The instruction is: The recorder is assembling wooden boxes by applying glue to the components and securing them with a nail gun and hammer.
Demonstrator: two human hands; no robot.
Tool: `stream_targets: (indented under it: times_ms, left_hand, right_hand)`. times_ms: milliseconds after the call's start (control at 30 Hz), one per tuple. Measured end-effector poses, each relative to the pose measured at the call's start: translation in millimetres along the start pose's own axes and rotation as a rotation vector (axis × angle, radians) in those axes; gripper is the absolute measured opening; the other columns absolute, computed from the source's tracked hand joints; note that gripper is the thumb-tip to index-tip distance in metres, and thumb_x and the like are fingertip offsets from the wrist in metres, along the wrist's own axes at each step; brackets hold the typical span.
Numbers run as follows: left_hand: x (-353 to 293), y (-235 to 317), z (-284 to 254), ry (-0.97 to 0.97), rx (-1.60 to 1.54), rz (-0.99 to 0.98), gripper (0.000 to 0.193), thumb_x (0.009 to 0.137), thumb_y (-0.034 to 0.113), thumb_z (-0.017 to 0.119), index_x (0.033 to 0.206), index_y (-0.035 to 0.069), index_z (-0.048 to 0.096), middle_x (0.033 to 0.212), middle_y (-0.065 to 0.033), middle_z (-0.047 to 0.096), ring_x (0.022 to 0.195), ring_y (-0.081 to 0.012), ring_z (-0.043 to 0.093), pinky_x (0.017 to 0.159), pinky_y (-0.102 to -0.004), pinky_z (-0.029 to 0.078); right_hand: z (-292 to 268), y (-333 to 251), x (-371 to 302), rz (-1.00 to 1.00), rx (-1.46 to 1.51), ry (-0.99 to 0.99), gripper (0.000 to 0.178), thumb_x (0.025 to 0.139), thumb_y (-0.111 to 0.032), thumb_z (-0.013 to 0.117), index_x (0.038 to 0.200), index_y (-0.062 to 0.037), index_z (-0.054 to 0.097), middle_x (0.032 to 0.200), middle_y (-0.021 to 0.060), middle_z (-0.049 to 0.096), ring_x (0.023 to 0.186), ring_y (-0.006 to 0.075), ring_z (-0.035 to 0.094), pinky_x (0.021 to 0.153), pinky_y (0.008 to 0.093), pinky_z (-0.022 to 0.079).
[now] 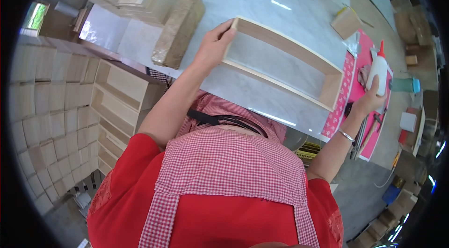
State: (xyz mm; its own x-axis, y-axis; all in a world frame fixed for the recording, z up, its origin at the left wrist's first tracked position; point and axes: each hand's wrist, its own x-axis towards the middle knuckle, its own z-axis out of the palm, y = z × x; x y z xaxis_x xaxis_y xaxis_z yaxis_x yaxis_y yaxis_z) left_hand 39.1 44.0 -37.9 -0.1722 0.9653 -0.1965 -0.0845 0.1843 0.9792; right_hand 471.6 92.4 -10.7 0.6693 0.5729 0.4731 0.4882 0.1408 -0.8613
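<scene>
Both bare arms reach upward in the frame. The left hand (pixel 213 47), at upper centre, curls its fingers closed; the right hand (pixel 369 100), far right, is clasped, wrist bent.

Bare marble tabletop (pixel 276 12) lies open at twelve o'clock of the wooden frame (pixel 280 61). At ten o'clock a rough block (pixel 178 28) stands in the way; at three o'clock the glue bottle (pixel 378 71) and tools (pixel 365 131) crowd the pink mat (pixel 362 93).

Pale marble table (pixel 280 2) bears an open wooden frame (pixel 285 63); a brown block (pixel 180 28); a pink mat (pixel 358 91).
</scene>
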Motion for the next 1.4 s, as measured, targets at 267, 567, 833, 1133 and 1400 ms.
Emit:
stream_targets:
  times_ms: [267,567,833,1133,1400]
  left_hand:
    - [7.5,-10.3,8.6,0.080,0.229,0.001,0.042,0.098,0.022,0.060,0.136,0.006,0.059,0.118,-0.0051,0.066,0.103,-0.0105,0.058,0.090,-0.0264,0.046]
    - [-2.2,5.4,9.6,0.047,0.099,-0.067,0.045,0.098,0.025,0.059,0.138,0.007,0.057,0.124,-0.0076,0.064,0.112,-0.0133,0.056,0.097,-0.0280,0.043]
    - [-36.3,-24.1,-11.4,0.070,-0.245,0.019,0.057,0.093,0.027,0.066,0.144,0.007,0.050,0.141,-0.0128,0.055,0.135,-0.0232,0.046,0.113,-0.0356,0.034]
    - [-58.5,-56.3,-21.7,0.047,0.435,0.434,0.061,0.079,0.013,0.080,0.135,0.004,0.058,0.136,-0.0179,0.058,0.135,-0.0295,0.047,0.110,-0.0383,0.039]
    - [-57.5,-60.8,-21.1,0.096,0.448,0.461,0.051,0.080,0.013,0.080,0.127,0.004,0.064,0.130,-0.0178,0.062,0.130,-0.0305,0.053,0.106,-0.0377,0.044]
  right_hand:
    - [-3.6,-4.4,-39.4,0.073,-0.010,-0.075,0.044,0.089,-0.026,0.074,0.112,0.0068,0.056,0.103,0.0142,0.064,0.090,0.0200,0.063,0.076,0.0316,0.053]
    - [10.6,-58.6,-61.0,0.140,0.519,-0.269,0.049,0.092,-0.027,0.070,0.121,0.0080,0.052,0.110,0.0154,0.062,0.093,0.0204,0.062,0.078,0.0330,0.053]
    - [32.6,-104.1,-111.1,-0.046,0.284,-0.588,0.055,0.085,-0.028,0.077,0.125,0.0019,0.052,0.117,0.0129,0.058,0.106,0.0223,0.059,0.090,0.0349,0.049]
    - [46.6,-125.3,-157.1,0.057,0.296,-0.966,0.059,0.079,-0.022,0.081,0.124,-0.0020,0.048,0.113,0.0101,0.058,0.104,0.0191,0.058,0.091,0.0329,0.048]
    - [57.2,-130.0,-172.2,-0.053,0.414,-1.056,0.059,0.078,-0.014,0.082,0.123,-0.0017,0.047,0.112,0.0119,0.059,0.105,0.0192,0.059,0.089,0.0321,0.050]
